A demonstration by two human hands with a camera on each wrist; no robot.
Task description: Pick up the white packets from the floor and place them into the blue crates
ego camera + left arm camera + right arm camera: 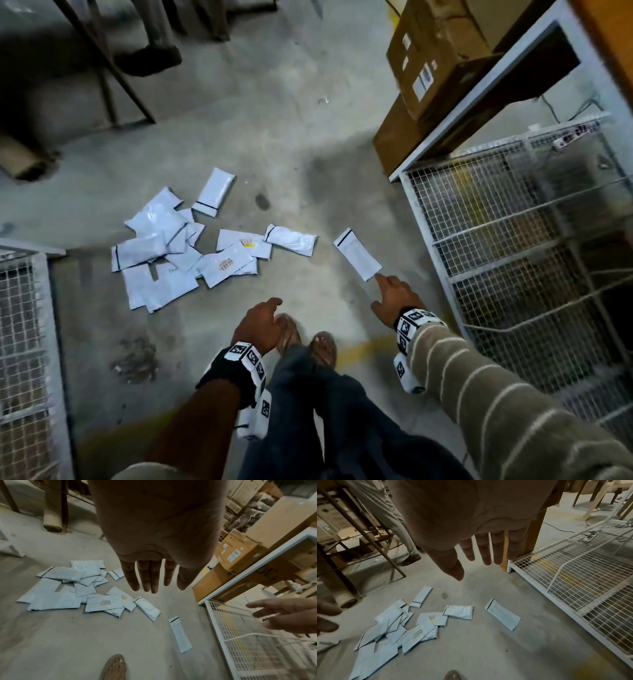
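Several white packets (178, 253) lie in a loose heap on the grey concrete floor (281, 137), seen too in the left wrist view (68, 592) and the right wrist view (393, 628). One long white packet (358, 254) (180, 635) (503, 615) lies apart to the right. My right hand (390, 296) hangs open above the floor just short of that packet's near end, fingers straight (486, 553). My left hand (262, 322) is open and empty above my feet, fingers straight (150, 580). No blue crate is in view.
A white wire-mesh rack (513, 260) stands at the right, another (24, 342) at the left edge. Cardboard boxes (442, 58) are stacked at the back right. A cardboard tube (24, 161) and wooden legs (113, 68) stand at the back left, beside another person's foot (147, 60).
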